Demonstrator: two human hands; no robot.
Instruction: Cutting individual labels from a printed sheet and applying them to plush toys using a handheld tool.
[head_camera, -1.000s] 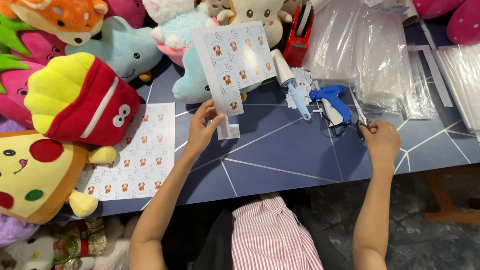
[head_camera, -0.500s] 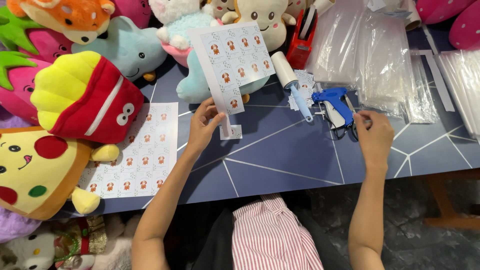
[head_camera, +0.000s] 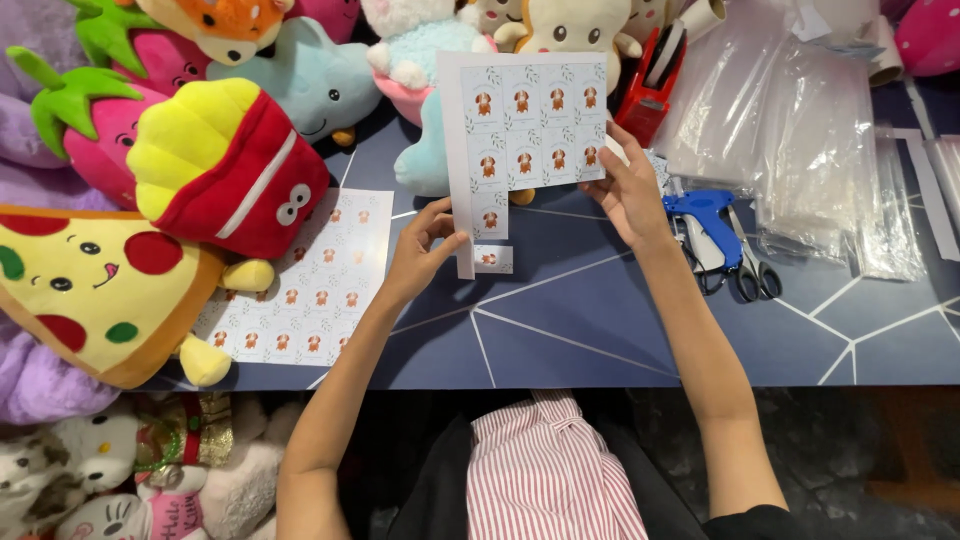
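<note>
Dark blue tabletop with pale lines fills the head camera's view, crowded along its far edge with plush toys. Above it, a person holds up a partly cut sticker sheet with both hands: the left hand pinches its lower left strip, and the right hand grips its right edge. Left of the sheet lies a second sticker sheet, beside a red-and-yellow plush. Right of it rest a blue tagging gun, scissors and clear bags.
</note>
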